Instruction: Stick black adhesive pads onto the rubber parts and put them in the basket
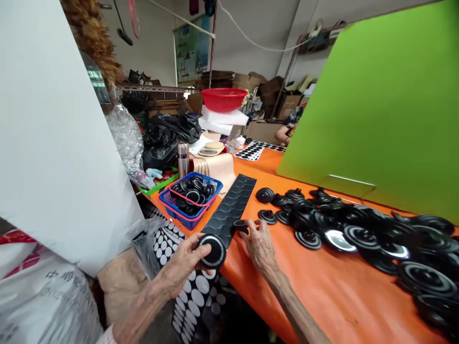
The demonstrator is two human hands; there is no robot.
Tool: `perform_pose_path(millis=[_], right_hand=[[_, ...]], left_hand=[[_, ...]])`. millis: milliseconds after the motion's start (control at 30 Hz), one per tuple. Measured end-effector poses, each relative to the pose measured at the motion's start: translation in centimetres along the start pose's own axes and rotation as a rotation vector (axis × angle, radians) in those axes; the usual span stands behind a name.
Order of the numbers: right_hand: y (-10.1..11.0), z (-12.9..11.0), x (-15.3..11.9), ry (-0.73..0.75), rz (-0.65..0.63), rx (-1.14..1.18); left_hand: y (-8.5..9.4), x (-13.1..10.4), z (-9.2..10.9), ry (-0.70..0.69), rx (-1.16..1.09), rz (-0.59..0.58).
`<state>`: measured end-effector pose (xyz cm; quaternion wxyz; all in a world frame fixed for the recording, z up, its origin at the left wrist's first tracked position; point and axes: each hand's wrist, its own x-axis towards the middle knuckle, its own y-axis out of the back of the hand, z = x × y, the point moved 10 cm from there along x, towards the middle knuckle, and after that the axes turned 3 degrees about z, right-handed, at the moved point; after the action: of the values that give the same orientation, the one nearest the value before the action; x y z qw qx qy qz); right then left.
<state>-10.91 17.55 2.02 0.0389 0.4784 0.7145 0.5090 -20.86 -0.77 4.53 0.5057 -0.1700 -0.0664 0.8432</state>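
My left hand (187,258) grips a round black disc (212,251) with a pale ring on its face, thumb on top, at the table's near edge. Just right of it, my right hand (261,244) is closed, its fingertips pinching a thin, dark round piece (240,224) seen nearly edge-on. Beneath that piece runs a black sheet strip (231,203) marked with rows of round cuts. A large heap of black ringed discs (315,217) spreads to the right of my right hand. Beyond my left hand, a blue basket (184,219) with a red rim holds more black discs.
The table has an orange cover (287,282). A green panel (373,105) stands at right, a white panel (60,134) at left. Behind the basket are a steel flask (183,160) and black plastic bags (168,134). A red basin (224,99) sits farther back; another person's arm (283,134) shows beside the green panel.
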Motion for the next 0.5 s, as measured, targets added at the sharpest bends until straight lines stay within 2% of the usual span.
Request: perform_pose_path(millis=[133,267,367,500], right_hand=[[0.8,-0.7,0.7,0.069,-0.028,-0.016],[2.2,-0.2,2.7,0.019,-0.013,0.037],[2.9,-0.8,5.6,-0.058,0.023,0.146],[0.9,-5.2,10.1,-0.104,-0.001,0.341]], left_hand=[[2.0,3.6,5.6,-0.16,0.124,0.049],[4.1,8.9,11.2,-0.352,0.395,0.201],[5.1,13.0,13.8,-0.409,0.54,0.305],[6.3,16.1,16.0,-0.425,0.713,0.42]])
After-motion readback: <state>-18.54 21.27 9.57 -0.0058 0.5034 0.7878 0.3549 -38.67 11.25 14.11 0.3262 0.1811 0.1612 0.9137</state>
